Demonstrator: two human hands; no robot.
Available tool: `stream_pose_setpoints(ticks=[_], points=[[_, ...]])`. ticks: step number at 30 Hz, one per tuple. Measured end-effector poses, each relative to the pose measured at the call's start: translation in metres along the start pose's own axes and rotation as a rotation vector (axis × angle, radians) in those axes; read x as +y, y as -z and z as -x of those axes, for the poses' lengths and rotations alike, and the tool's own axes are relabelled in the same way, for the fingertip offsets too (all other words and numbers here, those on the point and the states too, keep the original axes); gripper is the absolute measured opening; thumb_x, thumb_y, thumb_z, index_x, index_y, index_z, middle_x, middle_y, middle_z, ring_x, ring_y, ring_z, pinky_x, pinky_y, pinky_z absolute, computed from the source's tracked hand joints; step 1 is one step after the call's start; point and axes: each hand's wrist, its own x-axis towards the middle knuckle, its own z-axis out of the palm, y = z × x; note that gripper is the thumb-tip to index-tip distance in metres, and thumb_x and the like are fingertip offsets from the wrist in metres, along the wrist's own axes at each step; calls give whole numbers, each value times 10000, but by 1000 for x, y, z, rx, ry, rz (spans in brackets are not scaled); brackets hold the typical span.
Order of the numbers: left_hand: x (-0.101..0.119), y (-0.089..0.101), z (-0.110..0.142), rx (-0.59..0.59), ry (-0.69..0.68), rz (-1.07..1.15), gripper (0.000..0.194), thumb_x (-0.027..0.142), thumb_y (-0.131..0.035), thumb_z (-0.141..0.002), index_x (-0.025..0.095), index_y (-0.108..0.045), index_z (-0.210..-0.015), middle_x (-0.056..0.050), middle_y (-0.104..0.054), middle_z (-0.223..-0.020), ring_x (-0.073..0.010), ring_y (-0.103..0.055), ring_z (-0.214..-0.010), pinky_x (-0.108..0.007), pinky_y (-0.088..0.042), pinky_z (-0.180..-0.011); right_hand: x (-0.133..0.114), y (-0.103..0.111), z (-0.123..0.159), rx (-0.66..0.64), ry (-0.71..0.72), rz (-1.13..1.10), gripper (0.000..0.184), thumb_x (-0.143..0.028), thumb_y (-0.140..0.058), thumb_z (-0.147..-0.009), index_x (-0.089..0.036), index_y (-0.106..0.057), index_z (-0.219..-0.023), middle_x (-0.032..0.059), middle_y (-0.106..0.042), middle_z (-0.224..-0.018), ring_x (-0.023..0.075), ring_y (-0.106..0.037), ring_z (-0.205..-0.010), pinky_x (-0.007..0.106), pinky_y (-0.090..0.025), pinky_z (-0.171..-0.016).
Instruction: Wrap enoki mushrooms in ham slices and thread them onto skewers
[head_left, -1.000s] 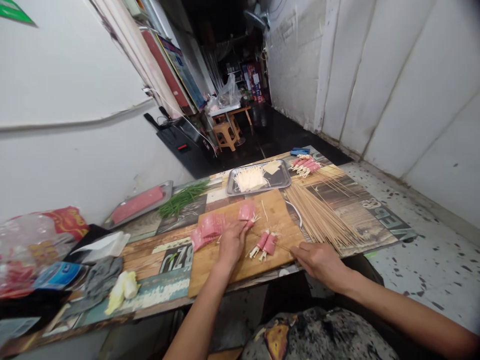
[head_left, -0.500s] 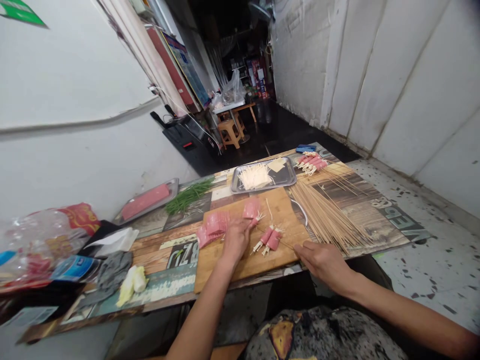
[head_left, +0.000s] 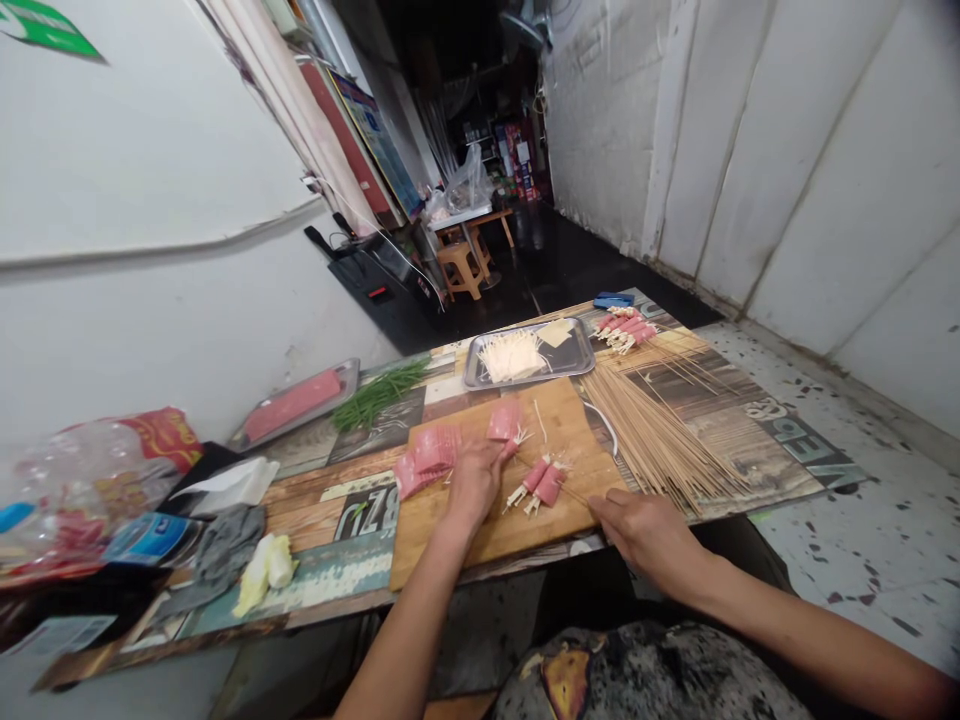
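On the wooden cutting board point(head_left: 450, 545), my left hand point(head_left: 477, 480) has its fingers closed on a meat roll point(head_left: 512, 445) with white enoki ends sticking out. My right hand point(head_left: 637, 525) pinches a thin wooden skewer point(head_left: 576, 496) at the board's right edge. Two more pink meat rolls point(head_left: 549, 484) lie side by side between my hands, with the skewer running at them; whether it passes through both is hard to see. Sliced pink meat point(head_left: 436, 448) is fanned out left of my left hand. Another thin slice point(head_left: 505, 415) lies just beyond my fingers.
A metal tray point(head_left: 577, 365) with enoki stands behind the board. Many loose skewers point(head_left: 660, 430) lie to the right, with finished meat rolls point(head_left: 626, 328) beyond. Green chives point(head_left: 382, 393), a meat tray point(head_left: 351, 375), a grey cloth point(head_left: 229, 545) and cabbage pieces point(head_left: 266, 572) are at left.
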Motion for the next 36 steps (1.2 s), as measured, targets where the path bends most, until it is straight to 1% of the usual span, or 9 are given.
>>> stream_pose_setpoints(ticks=[5,11,17,21,25,28,32,36], points=[[-2,-1,2,16,0,17,299,347,-476,-945,198,-733,-905,-68,-722,-879,-186,-635,-821,-316,-481,-789,-7,9,-3,-87,-35,36,223,-132,-421,-918,-164,-642,-920,53,-661,-806,158,-612,-671,274,-265,-537],[0,-2,2,9,-10,38,328,352,-451,-957,196,-732,-892,-70,-725,-884,-183,-637,-806,-320,-479,-797,-8,12,-6,-114,-42,30,237,-138,-410,-921,-160,-647,-921,62,-667,-830,175,-628,-703,278,-293,-547],[0,-2,2,23,-34,9,312,348,-462,-952,200,-732,-904,-72,-727,-879,-186,-644,-806,-322,-472,-789,-13,18,-13,-131,-46,50,233,-122,-426,-907,-149,-655,-876,72,-673,-815,178,-628,-689,298,-271,-532],[0,0,2,19,-39,15,297,328,-462,-953,206,-732,-928,-61,-730,-884,-179,-641,-792,-316,-467,-772,-13,16,-19,-122,-43,37,225,-113,-430,-895,-140,-651,-861,75,-674,-807,163,-613,-669,289,-259,-526],[2,2,2,18,-37,4,270,290,-476,-944,207,-733,-939,-60,-731,-888,-184,-638,-801,-325,-467,-785,-9,9,-28,-74,5,-2,232,-118,-418,-900,-136,-649,-888,71,-673,-825,157,-603,-687,278,-268,-546],[1,1,3,25,-46,2,262,271,-477,-939,212,-732,-949,-63,-731,-898,-190,-645,-821,-332,-475,-801,-6,6,-37,-47,38,-22,225,-121,-421,-900,-133,-645,-911,62,-668,-818,144,-582,-666,275,-254,-544],[-3,2,1,18,-75,-21,273,247,-465,-933,201,-733,-912,-76,-729,-889,-193,-648,-795,-335,-488,-776,-4,5,-49,-34,65,-17,210,-131,-434,-897,-131,-641,-861,54,-658,-787,132,-562,-642,281,-209,-528],[2,8,-2,-36,-60,-21,310,264,-432,-944,188,-720,-858,-77,-724,-872,-190,-650,-793,-328,-492,-771,-1,2,-54,-15,75,-15,214,-125,-432,-885,-132,-646,-871,55,-660,-779,137,-565,-649,272,-212,-526]])
